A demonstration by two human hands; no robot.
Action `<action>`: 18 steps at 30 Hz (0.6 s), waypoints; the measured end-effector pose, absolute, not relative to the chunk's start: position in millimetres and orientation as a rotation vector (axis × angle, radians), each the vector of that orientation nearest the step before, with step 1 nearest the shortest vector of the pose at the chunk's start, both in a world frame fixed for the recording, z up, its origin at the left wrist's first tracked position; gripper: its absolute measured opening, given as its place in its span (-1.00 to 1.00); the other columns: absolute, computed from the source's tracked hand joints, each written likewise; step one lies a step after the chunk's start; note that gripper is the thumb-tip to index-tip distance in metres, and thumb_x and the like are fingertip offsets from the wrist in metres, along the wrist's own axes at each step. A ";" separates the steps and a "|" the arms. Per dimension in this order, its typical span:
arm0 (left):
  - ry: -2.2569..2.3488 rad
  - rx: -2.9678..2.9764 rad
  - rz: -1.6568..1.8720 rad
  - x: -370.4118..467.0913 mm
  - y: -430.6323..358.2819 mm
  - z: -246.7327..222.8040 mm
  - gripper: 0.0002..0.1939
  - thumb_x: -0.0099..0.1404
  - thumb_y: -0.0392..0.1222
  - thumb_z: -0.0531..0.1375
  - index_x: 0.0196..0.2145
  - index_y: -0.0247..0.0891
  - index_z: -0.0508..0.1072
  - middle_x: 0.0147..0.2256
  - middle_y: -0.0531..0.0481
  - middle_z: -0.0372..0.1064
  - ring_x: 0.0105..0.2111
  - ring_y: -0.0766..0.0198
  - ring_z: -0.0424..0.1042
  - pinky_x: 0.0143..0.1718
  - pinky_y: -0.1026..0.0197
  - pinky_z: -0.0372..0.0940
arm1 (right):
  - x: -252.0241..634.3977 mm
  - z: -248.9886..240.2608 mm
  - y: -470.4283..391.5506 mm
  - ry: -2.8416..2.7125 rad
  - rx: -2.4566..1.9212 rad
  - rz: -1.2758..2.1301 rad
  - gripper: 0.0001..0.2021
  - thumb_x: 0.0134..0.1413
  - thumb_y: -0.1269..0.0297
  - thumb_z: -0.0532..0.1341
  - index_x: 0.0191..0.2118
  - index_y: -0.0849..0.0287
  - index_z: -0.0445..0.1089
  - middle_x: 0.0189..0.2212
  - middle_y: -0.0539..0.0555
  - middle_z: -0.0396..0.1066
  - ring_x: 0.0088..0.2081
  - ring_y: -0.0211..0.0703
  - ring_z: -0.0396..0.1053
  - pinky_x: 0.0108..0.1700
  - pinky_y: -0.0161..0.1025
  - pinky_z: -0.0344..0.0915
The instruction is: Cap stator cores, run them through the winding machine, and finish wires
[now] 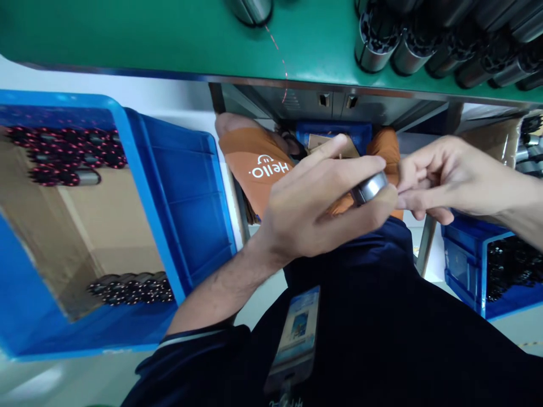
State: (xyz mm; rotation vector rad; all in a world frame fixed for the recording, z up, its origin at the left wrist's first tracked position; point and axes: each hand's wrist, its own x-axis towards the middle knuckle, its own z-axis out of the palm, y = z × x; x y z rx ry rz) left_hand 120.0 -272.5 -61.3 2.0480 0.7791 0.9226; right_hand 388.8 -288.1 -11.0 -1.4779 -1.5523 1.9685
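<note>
My left hand is in front of my lap with its fingers curled round a short grey metal cylinder. It looks like a motor stator core, with a smooth silvery side and a dark end. My right hand comes in from the right, its thumb and fingers pinched together at the tips of my left fingers. Whatever lies in that pinch is too small or too hidden to make out. On the green bench above, one metal stator stands alone, and a thin reddish wire trails from it over the front edge.
Rows of stators with black slotted ends stand at the bench's right. A blue bin on the left holds cardboard and stators with coppery ends. Another blue bin with black parts sits lower right. Metal cabinet doors are under the bench.
</note>
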 end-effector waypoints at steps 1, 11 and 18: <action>0.763 2.098 0.924 119.1 -273.3 -60.3 -0.88 0.61 -0.11 0.33 0.04 -0.04 0.65 -0.04 0.09 0.78 -0.02 0.11 0.82 0.54 -0.24 0.58 | 386.8 -6.7 -290.2 -1.672 -1.520 1.785 -0.65 0.39 -0.05 0.54 -0.32 0.06 0.59 -0.55 -0.12 0.47 -0.59 -0.33 0.32 -0.54 -0.32 0.26; 0.656 2.201 1.163 110.0 -270.4 -66.1 -0.86 0.62 -0.17 0.40 0.08 -0.04 0.66 0.11 -0.02 0.79 0.06 0.14 0.80 0.41 -0.05 0.65 | 400.8 4.4 -278.6 -1.390 -1.417 1.947 -0.67 0.26 -0.01 0.69 -0.18 0.12 0.72 -0.31 -0.02 0.74 -0.40 -0.27 0.61 -0.44 -0.35 0.46; 0.786 2.264 1.102 116.3 -281.1 -66.5 -0.78 0.63 -0.13 0.39 0.17 -0.04 0.61 0.07 0.02 0.80 0.06 0.11 0.82 0.40 -0.11 0.67 | 382.9 12.3 -297.6 -1.993 -1.479 1.232 -0.66 0.41 0.09 0.54 -0.39 0.03 0.54 -0.52 -0.09 0.61 -0.58 -0.25 0.47 -0.56 -0.24 0.25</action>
